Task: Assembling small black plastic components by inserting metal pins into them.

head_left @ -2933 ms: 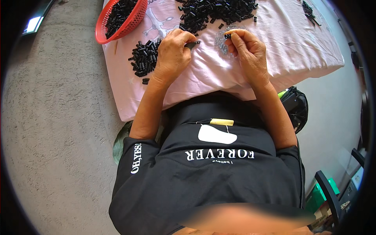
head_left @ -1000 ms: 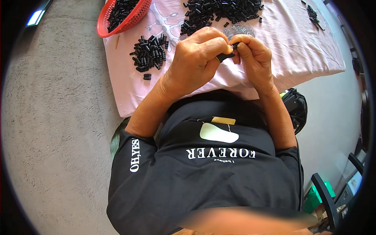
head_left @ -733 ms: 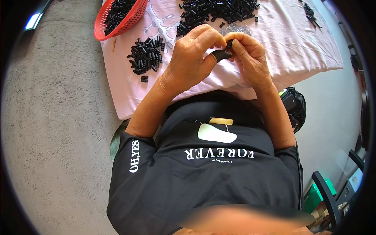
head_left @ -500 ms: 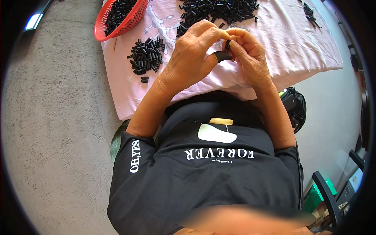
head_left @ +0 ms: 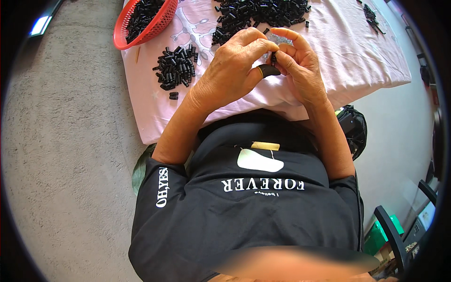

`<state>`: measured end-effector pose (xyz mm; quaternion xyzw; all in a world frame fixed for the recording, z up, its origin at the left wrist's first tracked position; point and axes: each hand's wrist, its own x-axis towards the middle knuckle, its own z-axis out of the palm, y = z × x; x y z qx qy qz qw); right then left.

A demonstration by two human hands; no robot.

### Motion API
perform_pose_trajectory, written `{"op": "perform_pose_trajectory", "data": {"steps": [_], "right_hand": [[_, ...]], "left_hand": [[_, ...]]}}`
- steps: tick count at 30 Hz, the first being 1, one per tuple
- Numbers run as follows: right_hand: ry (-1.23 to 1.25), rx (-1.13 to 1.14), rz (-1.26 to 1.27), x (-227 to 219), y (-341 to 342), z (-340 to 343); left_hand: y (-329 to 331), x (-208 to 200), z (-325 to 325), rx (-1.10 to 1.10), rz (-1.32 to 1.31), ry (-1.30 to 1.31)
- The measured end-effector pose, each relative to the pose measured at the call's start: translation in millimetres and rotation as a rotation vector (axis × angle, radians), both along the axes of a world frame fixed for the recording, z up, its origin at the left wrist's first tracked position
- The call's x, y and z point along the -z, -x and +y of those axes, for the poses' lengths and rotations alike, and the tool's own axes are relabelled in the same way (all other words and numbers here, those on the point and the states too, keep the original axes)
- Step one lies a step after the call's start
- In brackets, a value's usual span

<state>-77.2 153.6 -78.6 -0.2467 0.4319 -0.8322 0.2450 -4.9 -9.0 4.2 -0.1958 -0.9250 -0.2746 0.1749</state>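
Between my two hands, above the near part of the table, is a small black cylindrical part [head_left: 273, 58]. My right hand [head_left: 303, 68] pinches it between thumb and bent fingers, with the index finger raised and curved away. My left hand [head_left: 235, 61] closes on the same part from the other side, index fingertip at its top and thumb below. A black finger cot [head_left: 268, 70] covers the left thumb. Just beyond the fingers lies a clear, glittering heap of small shiny bits [head_left: 284, 41], partly hidden by my right hand.
A large pile of black parts [head_left: 258, 14] lies at the far side of the pink cloth [head_left: 361, 61]. A smaller pile [head_left: 176, 68] sits left of my left hand. The red basket [head_left: 157, 26] holds more. A few dark pieces [head_left: 372, 21] lie far right.
My right index finger has lifted and straightened off the part, uncovering more of the shiny bits. The left hand has shifted slightly, with its fingers lower around the part.
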Motion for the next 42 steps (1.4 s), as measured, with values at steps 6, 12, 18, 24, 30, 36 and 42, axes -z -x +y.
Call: {"op": "perform_pose_trajectory", "data": {"steps": [6, 12, 18, 24, 30, 36, 42], "right_hand": [[0.019, -0.016, -0.012, 1.5, -0.4, 0.5], [-0.003, -0.012, -0.012, -4.3, -4.4, -0.9], [-0.047, -0.064, 0.028, -3.8, -2.1, 3.8], [-0.055, 0.059, 0.069, -0.7, -1.0, -1.8], [0.025, 0.104, -0.025, 4.4, 1.1, -3.5], [0.157, 0.198, -0.045, 8.4, 2.0, -3.0], [0.227, 0.292, -0.111, 11.0, 3.7, -4.6]], "left_hand": [[-0.2, 4.9, 1.9, -0.001, 0.106, -0.01], [-5.4, 13.6, 8.1, -0.048, 0.129, -0.121], [-11.2, 15.5, -1.9, -0.139, 0.139, -0.107], [-15.4, 34.0, -92.9, -0.577, 0.043, 0.076], [-37.2, 41.8, -130.6, -0.761, -0.088, 0.394], [-19.3, 35.0, -90.0, -0.563, 0.019, 0.136], [1.1, 41.1, -46.4, -0.404, -0.048, 0.065]]}}
